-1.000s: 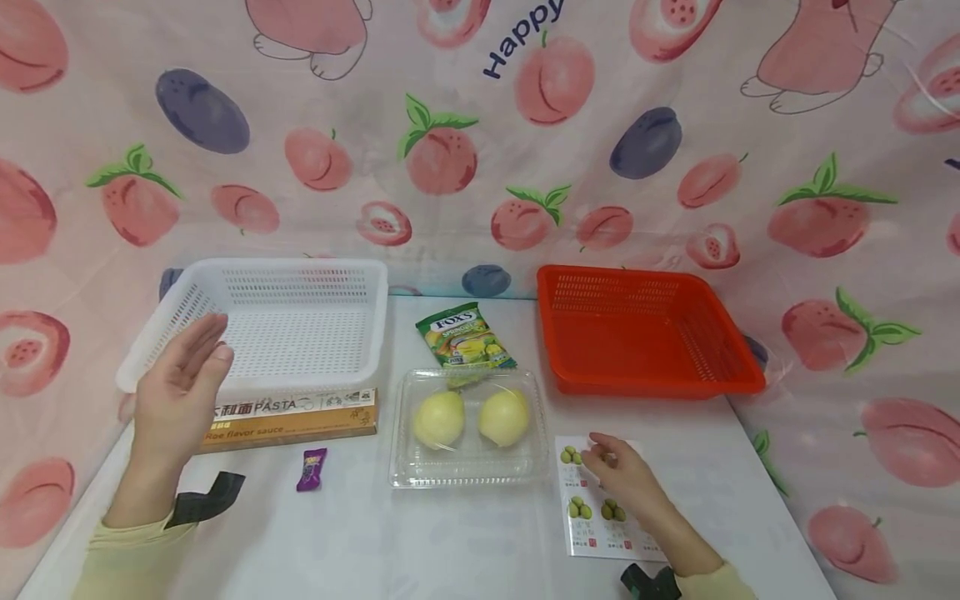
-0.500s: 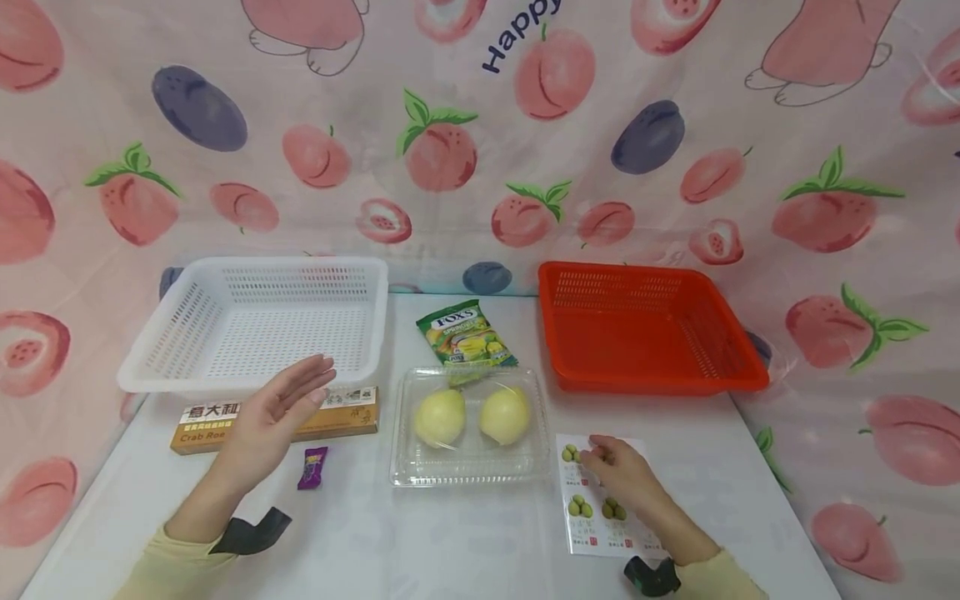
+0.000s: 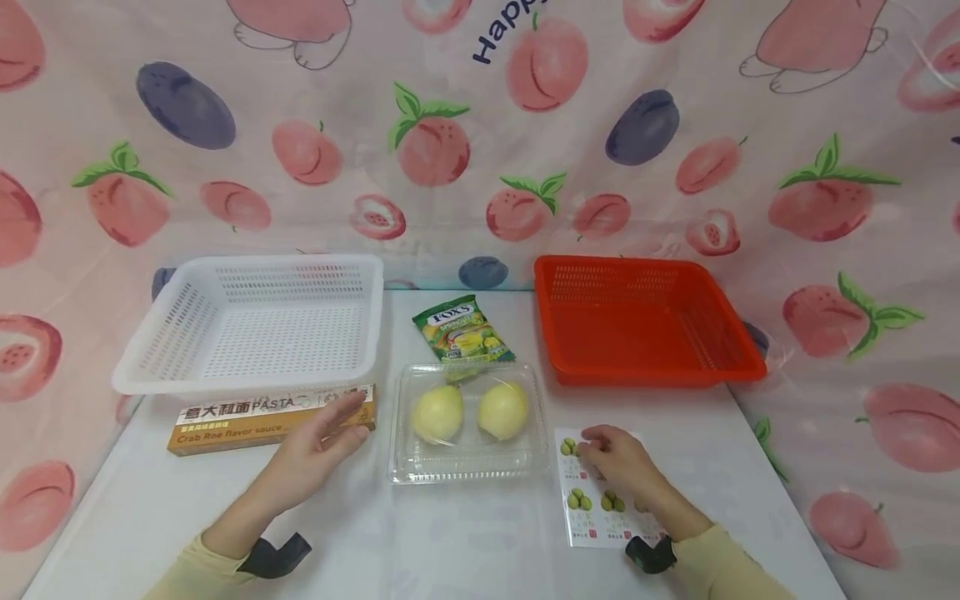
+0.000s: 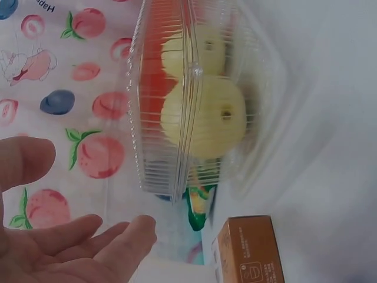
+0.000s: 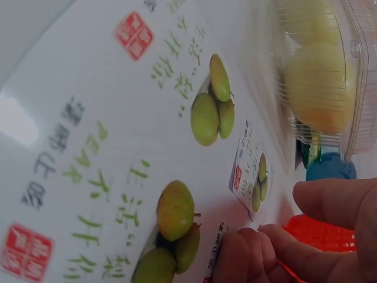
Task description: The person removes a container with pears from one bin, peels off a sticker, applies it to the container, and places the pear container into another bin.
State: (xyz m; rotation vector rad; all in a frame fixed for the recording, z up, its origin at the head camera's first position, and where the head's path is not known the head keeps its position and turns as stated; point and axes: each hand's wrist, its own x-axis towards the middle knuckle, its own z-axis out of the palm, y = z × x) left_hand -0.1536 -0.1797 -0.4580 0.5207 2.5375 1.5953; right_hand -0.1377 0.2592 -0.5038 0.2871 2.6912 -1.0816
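Note:
My left hand [image 3: 311, 462] is over the table just left of the clear clamshell box [image 3: 469, 467], palm facing it, fingers and thumb apart and holding nothing. Two pale yellow round fruits [image 3: 438, 414] sit inside the closed box. Below that hand's fingertips lies the end of an orange and white pasta box [image 3: 247, 421]. My right hand [image 3: 626, 467] rests over a sticker sheet [image 3: 592, 537] printed with green pears. In the right wrist view its fingertips meet the edge of one pear sticker [image 5: 253, 183], which looks slightly raised; the thumb stands apart.
A white perforated basket [image 3: 300, 342] stands at the back left, a red basket [image 3: 645, 342] at the back right. Between them lies a green Fox's candy bag [image 3: 463, 329], partly behind the clamshell. A printed fruit cloth [image 3: 300, 100] hangs behind the table.
My left hand has come from beside the white basket rightward and down, past the pasta box. A small purple packet is now hidden behind it. The right hand has stayed almost still.

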